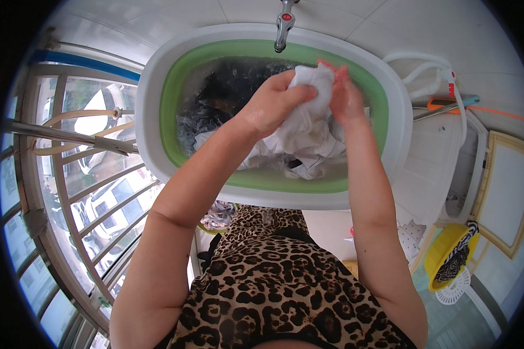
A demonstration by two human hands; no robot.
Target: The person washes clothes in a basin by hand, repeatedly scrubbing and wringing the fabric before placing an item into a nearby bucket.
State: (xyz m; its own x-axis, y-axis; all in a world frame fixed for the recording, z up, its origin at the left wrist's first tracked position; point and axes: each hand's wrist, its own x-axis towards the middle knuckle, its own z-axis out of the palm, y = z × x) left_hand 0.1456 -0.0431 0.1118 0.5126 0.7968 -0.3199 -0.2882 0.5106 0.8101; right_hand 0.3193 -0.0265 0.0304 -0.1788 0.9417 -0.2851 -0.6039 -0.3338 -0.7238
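Note:
My left hand (279, 102) is closed on a bunched, wet white cloth (314, 80), with the thumb pressed across its front. Against the right side of that cloth is my right hand (346, 100); its fingers are blurred and partly behind the fabric, so its grip is unclear. Both hands are above a green-lined oval basin (170, 148) with a wide white rim. Below them, white garments (305, 148) lie heaped in cloudy water, and the held cloth hangs down to that heap. Dark clothes (236, 83) soak in the basin's left and rear part.
A chrome faucet (284, 30) juts over the basin's back edge. White hose (432, 65) loops at the right, near an orange-and-blue-handled tool (454, 104). A yellow basin (434, 261) holding dark patterned cloth stands lower right. Left are a metal pole (65, 133) and a barred window (65, 165).

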